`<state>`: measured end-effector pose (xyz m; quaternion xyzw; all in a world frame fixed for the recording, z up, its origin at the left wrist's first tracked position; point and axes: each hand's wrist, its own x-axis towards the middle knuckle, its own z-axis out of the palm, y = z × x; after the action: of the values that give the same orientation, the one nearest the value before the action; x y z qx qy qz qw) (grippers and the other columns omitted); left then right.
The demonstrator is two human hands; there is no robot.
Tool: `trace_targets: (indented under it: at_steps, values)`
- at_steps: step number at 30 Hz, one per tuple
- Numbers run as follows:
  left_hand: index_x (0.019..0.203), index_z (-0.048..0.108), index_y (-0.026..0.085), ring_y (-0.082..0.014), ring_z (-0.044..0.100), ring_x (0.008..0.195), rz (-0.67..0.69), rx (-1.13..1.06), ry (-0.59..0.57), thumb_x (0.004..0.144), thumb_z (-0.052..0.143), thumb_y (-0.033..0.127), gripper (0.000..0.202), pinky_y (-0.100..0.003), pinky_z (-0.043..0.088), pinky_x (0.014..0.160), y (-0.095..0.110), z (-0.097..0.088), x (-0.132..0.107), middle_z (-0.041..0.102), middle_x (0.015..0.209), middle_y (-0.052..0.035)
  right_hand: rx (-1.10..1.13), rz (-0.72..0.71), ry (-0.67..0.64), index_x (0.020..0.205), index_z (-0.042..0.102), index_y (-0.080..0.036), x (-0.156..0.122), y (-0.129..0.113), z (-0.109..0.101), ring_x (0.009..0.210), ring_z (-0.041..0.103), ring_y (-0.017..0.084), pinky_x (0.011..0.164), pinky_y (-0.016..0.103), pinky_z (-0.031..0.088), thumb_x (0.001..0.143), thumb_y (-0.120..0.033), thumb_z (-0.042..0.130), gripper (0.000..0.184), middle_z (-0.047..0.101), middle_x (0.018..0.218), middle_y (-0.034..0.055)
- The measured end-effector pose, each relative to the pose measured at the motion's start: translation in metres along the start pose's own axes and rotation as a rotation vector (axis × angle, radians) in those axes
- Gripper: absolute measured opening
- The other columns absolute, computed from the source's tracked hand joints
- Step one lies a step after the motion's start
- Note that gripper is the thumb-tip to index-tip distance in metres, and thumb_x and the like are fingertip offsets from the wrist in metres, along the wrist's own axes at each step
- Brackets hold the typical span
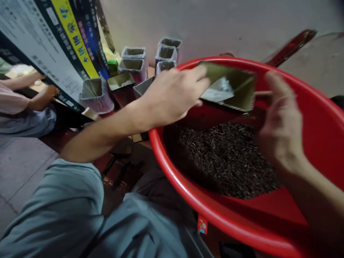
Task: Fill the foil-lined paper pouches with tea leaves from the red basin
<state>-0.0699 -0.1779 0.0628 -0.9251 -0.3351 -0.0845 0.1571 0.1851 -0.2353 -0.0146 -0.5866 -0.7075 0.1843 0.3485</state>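
One open rectangular tin (pixel 239 78) hung over dark leafy shreds (pixel 228 161) in the red tub (pixel 319 118), one end pinched by the left hand (pixel 180 95). Its mouth ran lengthwise toward the right hand (pixel 282 118), just beside the opposite end, grip impossible to tell.

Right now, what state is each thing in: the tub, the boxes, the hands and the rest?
Rectangular gold-lined box: open, held over the tub
Crumpled white sheet: inside that box
Left hand: gripping the box
Right hand: fingers curved beside the box, contact unclear
Large red plastic tub: open, partly filled
Dark, dry shreds: loose, inside the tub
Rectangular plastic-wrapped boxes: open-topped, upright
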Motion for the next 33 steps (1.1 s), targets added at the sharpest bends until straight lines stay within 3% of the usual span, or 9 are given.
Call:
trace_targets:
  at_steps: [6,9,12,15,19,23,26,30,33]
  values:
    - [0.105,0.073,0.015,-0.0191,0.069,0.082,0.110,-0.082,-0.240,0.099,0.066,0.033,0.021,-0.029,0.047,0.066,-0.009,0.056,-0.016,0.071,0.112,-0.0101,-0.168,-0.093,-0.218,0.127,0.068,-0.016,0.004,0.016,0.034,0.099,0.073,0.027,0.086,0.041,0.059,0.108,-0.050,0.034,0.052,0.076,0.113,0.0145]
    - [0.100,0.077,0.019,-0.0178,0.070,0.085,0.140,-0.169,-0.232,0.101,0.062,0.040,0.026,-0.028,0.048,0.068,-0.018,0.052,-0.011,0.072,0.110,-0.0065,-0.416,-0.155,-0.247,0.104,0.076,-0.020,0.020,0.007,0.033,0.080,0.071,0.022,0.069,0.032,0.052,0.106,-0.036,0.041,0.039,0.076,0.095,0.0096]
    - [0.110,0.077,0.023,-0.0199,0.072,0.094,0.124,-0.188,-0.219,0.098,0.068,0.036,0.019,-0.028,0.050,0.076,-0.020,0.040,0.009,0.074,0.112,-0.0047,-0.625,-0.252,-0.271,0.113,0.077,-0.024,0.041,-0.010,0.027,0.077,0.069,0.021,0.061,0.030,0.043,0.099,-0.030,0.055,0.027,0.074,0.097,0.0078]
    - [0.107,0.077,0.019,-0.0258,0.074,0.098,0.130,-0.063,-0.399,0.092,0.074,0.024,0.016,-0.031,0.052,0.078,-0.014,0.035,0.031,0.077,0.109,-0.0084,-0.740,-0.302,-0.364,0.125,0.074,-0.026,0.058,-0.025,0.029,0.075,0.067,0.019,0.059,0.029,0.038,0.094,-0.024,0.060,0.034,0.074,0.101,0.0078]
    - [0.114,0.075,0.016,-0.0307,0.075,0.095,0.113,0.072,-0.509,0.092,0.069,0.017,0.023,-0.035,0.054,0.076,-0.007,0.038,0.046,0.078,0.104,-0.0132,-0.844,-0.286,-0.487,0.106,0.079,-0.023,0.064,-0.031,0.038,0.077,0.068,0.022,0.059,0.032,0.035,0.097,-0.021,0.054,0.028,0.073,0.097,0.0085]
    - [0.113,0.077,0.021,-0.0289,0.075,0.097,0.144,-0.103,-0.447,0.090,0.070,0.015,0.025,-0.037,0.055,0.080,-0.015,0.041,0.044,0.078,0.105,-0.0099,-0.856,-0.294,-0.472,0.113,0.078,-0.021,0.058,-0.031,0.036,0.076,0.067,0.024,0.059,0.034,0.038,0.098,-0.020,0.052,0.030,0.070,0.096,0.0112]
    - [0.101,0.079,0.019,-0.0212,0.073,0.094,0.129,-0.424,-0.219,0.091,0.071,0.019,0.012,-0.032,0.055,0.083,-0.025,0.037,0.031,0.077,0.102,-0.0065,-0.780,-0.296,-0.350,0.098,0.079,-0.019,0.052,-0.027,0.027,0.089,0.067,0.027,0.061,0.034,0.044,0.096,-0.024,0.056,0.024,0.067,0.112,0.0163]
    - [0.089,0.074,0.015,-0.0146,0.069,0.076,-0.098,-0.758,0.042,0.089,0.075,0.026,0.010,-0.027,0.055,0.074,-0.029,0.032,0.005,0.076,0.087,-0.0034,-0.566,-0.366,-0.171,0.084,0.077,-0.017,0.038,-0.015,0.010,0.102,0.066,0.028,0.084,0.041,0.055,0.098,-0.025,0.050,0.032,0.065,0.127,0.0178]
    - [0.085,0.072,0.015,-0.0143,0.067,0.069,-0.284,-0.834,0.071,0.089,0.074,0.034,0.020,-0.027,0.055,0.069,-0.028,0.031,-0.007,0.074,0.078,-0.0030,-0.369,-0.329,-0.157,0.080,0.075,-0.018,0.023,-0.011,-0.002,0.081,0.067,0.022,0.080,0.037,0.054,0.101,-0.030,0.045,0.038,0.074,0.100,0.0116]
